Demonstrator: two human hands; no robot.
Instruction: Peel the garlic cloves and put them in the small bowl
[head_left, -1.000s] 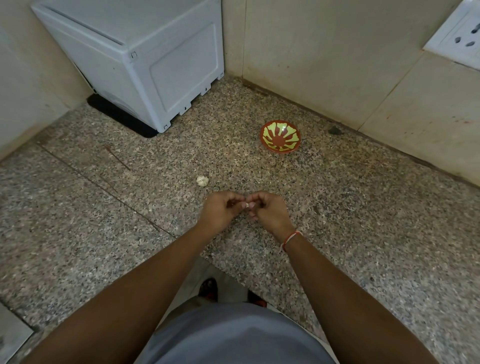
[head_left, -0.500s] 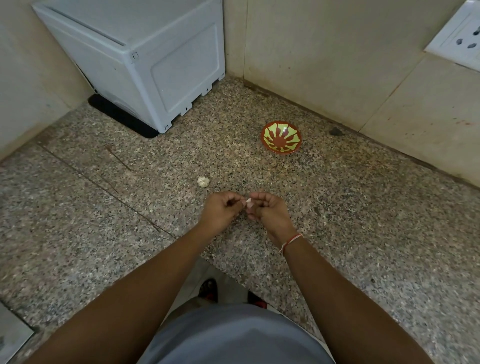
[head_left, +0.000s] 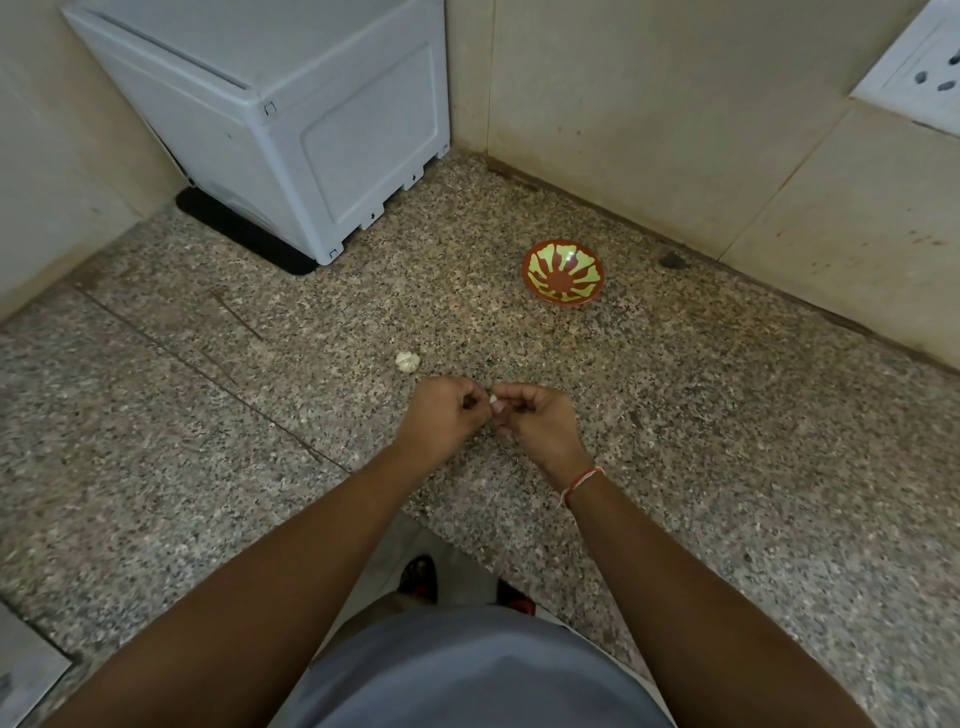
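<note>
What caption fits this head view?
Both hands, left hand and right hand, pinch a garlic clove near the small bowl.

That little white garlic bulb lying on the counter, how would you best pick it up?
Pinch the garlic bulb across its rounded sides, coming straight down from above. It sits alone on the granite counter, with open space all around, so fingers can probably close on either side.

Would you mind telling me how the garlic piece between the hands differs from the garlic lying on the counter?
The garlic clove is pinched between the left hand and the right hand, above the counter; the garlic bulb lies untouched on it. The clove looks smaller and mostly hidden by fingers, while the bulb is fully visible, rounded and ridged. Both are whitish, and neither is in the small bowl.
</note>
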